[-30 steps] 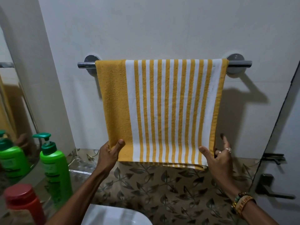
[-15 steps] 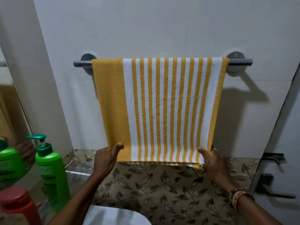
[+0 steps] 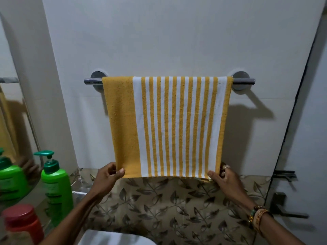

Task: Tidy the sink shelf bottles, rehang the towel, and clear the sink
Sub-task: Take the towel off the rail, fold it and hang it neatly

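The towel [image 3: 168, 126] hangs flat over the rail [image 3: 244, 81] on the far wall; a second ago the right hand [image 3: 224, 179] had its fingers spread, now it pinches the lower right corner; the left hand [image 3: 106, 177] pinches the lower left corner; rehanging looks nearly done.

Middle of towel rail [image 3: 92, 81] hidden under towel [image 3: 168, 126]; only both ends show. Rear layer of towel out of sight. Left hand [image 3: 106, 179] and right hand [image 3: 227, 182] pinch lower corners, thumbs in front, fingertips hidden behind cloth. Both forearms cut by bottom edge. Sink [image 3: 115, 238] cut by bottom edge, only rim corner visible. Red-capped jar [image 3: 21, 221] blurred, cut at lower left. Green pump bottle [image 3: 56, 184] label blurred, unreadable. Mirror [image 3: 10, 138] cut by left edge. Door handle [image 3: 286, 207] dark, detail unclear.
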Demonstrator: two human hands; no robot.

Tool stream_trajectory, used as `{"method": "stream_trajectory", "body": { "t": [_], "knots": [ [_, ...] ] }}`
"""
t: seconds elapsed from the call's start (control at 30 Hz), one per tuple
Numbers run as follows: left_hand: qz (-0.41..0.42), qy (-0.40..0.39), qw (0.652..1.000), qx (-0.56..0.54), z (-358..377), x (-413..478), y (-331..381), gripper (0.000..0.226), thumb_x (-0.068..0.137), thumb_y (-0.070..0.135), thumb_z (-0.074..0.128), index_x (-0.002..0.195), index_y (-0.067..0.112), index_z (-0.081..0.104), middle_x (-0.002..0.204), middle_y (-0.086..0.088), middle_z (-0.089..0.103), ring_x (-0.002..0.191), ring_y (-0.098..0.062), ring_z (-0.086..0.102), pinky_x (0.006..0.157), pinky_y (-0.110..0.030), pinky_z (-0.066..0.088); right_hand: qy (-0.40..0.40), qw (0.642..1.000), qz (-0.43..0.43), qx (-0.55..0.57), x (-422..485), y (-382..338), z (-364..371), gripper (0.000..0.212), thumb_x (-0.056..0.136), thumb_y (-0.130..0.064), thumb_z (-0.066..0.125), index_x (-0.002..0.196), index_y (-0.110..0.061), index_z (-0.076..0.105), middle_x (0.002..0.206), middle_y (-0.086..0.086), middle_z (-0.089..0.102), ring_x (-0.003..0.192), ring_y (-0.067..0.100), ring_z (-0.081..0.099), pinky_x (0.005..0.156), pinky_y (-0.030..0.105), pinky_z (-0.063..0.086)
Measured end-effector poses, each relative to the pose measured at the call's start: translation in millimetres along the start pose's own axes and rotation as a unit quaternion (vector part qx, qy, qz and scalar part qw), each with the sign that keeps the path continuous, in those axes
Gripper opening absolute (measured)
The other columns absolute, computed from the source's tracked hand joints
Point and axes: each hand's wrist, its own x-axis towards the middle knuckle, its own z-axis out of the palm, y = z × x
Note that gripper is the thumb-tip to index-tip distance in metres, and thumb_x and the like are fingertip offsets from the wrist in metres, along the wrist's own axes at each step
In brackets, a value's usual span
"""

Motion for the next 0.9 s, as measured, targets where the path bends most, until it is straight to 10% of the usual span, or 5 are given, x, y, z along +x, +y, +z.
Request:
{"method": "stream_trajectory", "body": {
  "t": [0.4,0.73,0.9],
  "knots": [
    [-0.070,0.021,0.991,-0.110,3.7,-2.2,-12.9,0.012,0.085,0.019,0.074,0.091,0.009,0.076,0.081,-0.005,0.077,0.077,-0.022,0.072,0.070,-0.028,0.059,0.042,0.999,-0.004,0.007,-11.4,3.3,2.0,0.014,0.088,-0.029,0.074,0.092,-0.015,0.071,0.075,-0.020,0.074,0.066,-0.003,0.069,0.052,0.011,0.049],
    [-0.043,0.022,0.997,-0.067,3.4,-1.3,-7.0,0.010,0.084,0.021,0.075,0.081,0.012,0.076,0.073,-0.004,0.075,0.068,-0.019,0.072,0.073,-0.037,0.061,0.024,0.999,0.022,-0.043,-19.0,-14.9,-3.0,0.025,0.088,-0.043,0.070,0.093,-0.019,0.070,0.078,-0.005,0.075,0.070,0.011,0.072,0.071,0.045,0.061],
    [-0.031,0.059,0.997,-0.037,4.1,-13.7,-1.3,0.054,0.067,0.057,0.083,0.104,0.022,0.065,0.094,0.005,0.072,0.086,-0.019,0.070,0.070,-0.034,0.058,0.009,0.998,0.057,-0.019,-24.0,-9.0,-14.6,0.102,0.076,-0.069,0.068,0.152,-0.009,0.036,0.143,0.011,0.054,0.120,0.023,0.061,0.079,0.022,0.052]
  ]
}}
